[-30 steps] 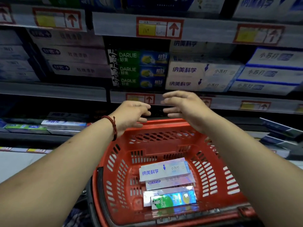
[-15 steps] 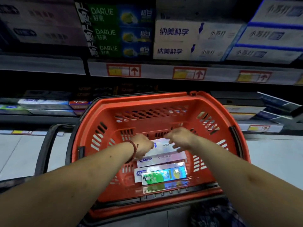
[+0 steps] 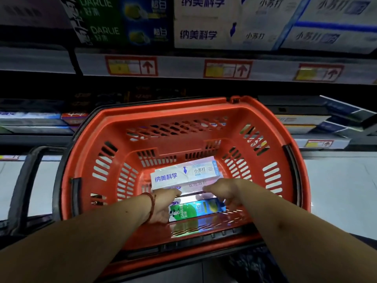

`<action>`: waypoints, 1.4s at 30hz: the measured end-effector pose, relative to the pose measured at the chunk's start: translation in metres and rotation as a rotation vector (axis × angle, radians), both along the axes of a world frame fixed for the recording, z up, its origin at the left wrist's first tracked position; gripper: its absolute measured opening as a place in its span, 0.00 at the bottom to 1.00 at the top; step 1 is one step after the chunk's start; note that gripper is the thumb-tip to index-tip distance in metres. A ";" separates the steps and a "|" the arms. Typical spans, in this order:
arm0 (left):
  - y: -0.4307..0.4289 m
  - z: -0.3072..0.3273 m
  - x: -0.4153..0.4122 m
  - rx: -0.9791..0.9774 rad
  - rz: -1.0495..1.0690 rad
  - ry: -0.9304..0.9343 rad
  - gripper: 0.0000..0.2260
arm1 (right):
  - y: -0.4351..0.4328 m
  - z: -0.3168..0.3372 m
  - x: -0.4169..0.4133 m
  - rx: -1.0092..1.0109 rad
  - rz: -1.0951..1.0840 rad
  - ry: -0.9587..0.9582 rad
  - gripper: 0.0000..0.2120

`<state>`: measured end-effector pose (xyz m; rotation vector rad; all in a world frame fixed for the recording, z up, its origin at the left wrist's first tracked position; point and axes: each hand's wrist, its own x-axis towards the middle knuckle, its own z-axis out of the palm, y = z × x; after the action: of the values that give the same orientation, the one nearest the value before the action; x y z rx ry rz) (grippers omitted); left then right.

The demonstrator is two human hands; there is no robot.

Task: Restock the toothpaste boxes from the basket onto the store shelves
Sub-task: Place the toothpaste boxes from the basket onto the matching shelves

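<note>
Red basket (image 3: 183,108): left hand (image 3: 161,207) and right hand (image 3: 224,192) clasp the Darlie toothpaste box (image 3: 193,210) by its ends, probably to lift it level

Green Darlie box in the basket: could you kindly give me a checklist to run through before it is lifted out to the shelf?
1. Hands placed: left hand at the left end of the green Darlie box, right hand at its right end: ok.
2. Grip on that box alone: fingertips hidden, cannot tell.
3. Top face free: the white box lies farther back, not on it: ok.
4. Way up out of the basket: handle lies off to the side: ok.
5. Matching Darlie stack in sight on the shelf above: ok.
6. Free slot there: cannot tell.
</note>
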<state>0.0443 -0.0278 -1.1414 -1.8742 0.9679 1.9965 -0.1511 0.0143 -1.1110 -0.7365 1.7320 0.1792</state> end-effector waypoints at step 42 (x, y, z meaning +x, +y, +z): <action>-0.120 0.191 0.072 -0.873 0.799 0.245 0.18 | -0.097 0.150 0.041 -0.948 -0.794 0.042 0.18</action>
<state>0.1164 -0.1479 -0.9505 -2.8685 1.5027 2.5112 -0.1101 -0.0832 -0.9614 -0.6207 1.9895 -1.2403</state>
